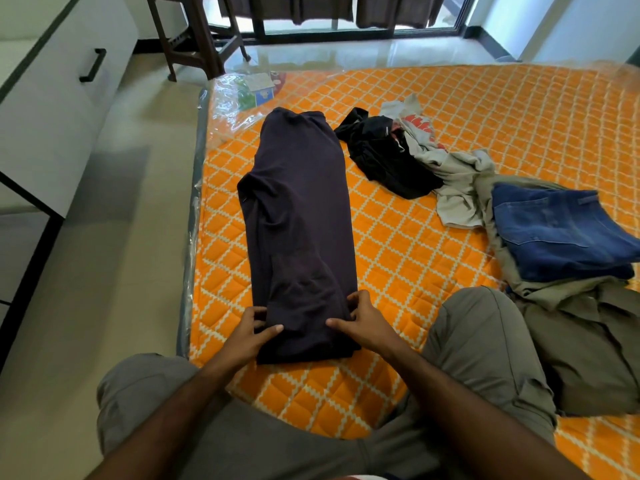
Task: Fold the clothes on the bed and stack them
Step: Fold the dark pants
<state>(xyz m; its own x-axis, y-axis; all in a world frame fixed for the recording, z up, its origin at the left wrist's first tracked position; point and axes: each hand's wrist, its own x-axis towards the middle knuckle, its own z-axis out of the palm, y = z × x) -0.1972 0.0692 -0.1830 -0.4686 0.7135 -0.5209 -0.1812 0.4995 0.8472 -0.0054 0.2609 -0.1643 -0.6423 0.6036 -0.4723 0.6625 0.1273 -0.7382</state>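
- Left hand (252, 332) gripping the near left corner of a dark purple garment (299, 216), fingers curled over the hem, thumb laid on top of the cloth.
- Right hand (363, 320) gripping the near right corner of the same garment, fingers bunched at its edge, thumb flat on the fabric.
- Garment folded into a long narrow strip, lying flat near the left edge of the mattress (415, 237), running from the near side toward the far left corner.
- Mattress orange with a cream lattice print, wrapped in clear plastic.
- Knees in grey trousers (485, 341) resting on the near edge, either side of the arms.
- Crumpled black garment (381, 157) toward the middle of the mattress, just beside the strip's far end.
- Touching it on the right, a rumpled light grey garment (453, 181) with a red print.
- Folded blue jeans (554, 230) by the right edge, lying on top of olive clothes (588, 341) piled beneath.
- White drawer unit (52, 98) with a black handle beyond the left edge, on the floor.
- Brown chair (197, 36) past the far left corner.
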